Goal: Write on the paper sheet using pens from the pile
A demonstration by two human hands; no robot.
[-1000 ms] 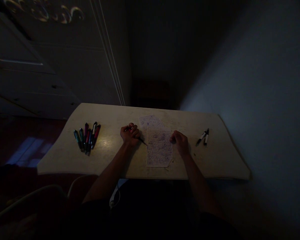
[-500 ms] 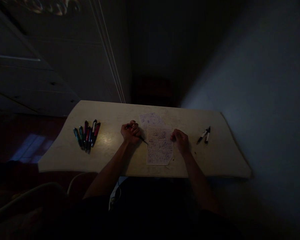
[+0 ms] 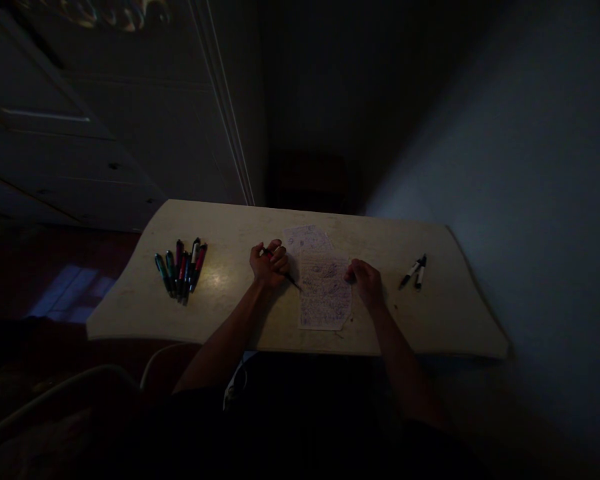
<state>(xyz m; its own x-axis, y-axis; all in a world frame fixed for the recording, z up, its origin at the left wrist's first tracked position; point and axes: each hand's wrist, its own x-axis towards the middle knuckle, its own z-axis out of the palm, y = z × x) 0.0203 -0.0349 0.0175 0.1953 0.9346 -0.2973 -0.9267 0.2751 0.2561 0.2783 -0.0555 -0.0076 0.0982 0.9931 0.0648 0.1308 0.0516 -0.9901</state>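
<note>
My left hand [image 3: 271,263] is closed around a dark pen [image 3: 294,283], its tip pointing down and right at the left edge of a written sheet of paper [image 3: 325,300]. Dense purple-blue handwriting covers that sheet. A second written paper [image 3: 307,238] lies partly beneath its upper end. At the sheet's right edge, my right hand [image 3: 367,281] rests with fingers curled and pressed together. Whether the paper edge or something else is pinched in them is too dark to tell.
Several pens [image 3: 181,273] in green, red and dark colours lie bunched on the left of the pale table [image 3: 230,320]. Two black-and-white pens [image 3: 414,272] lie on the right. A cabinet [image 3: 155,133] stands beyond on the left, a wall [image 3: 540,167] on the right.
The whole scene has shifted slightly to the right as my head turned. Both hands keep nearly the same place against the paper, and the pen stays in my left hand.
</note>
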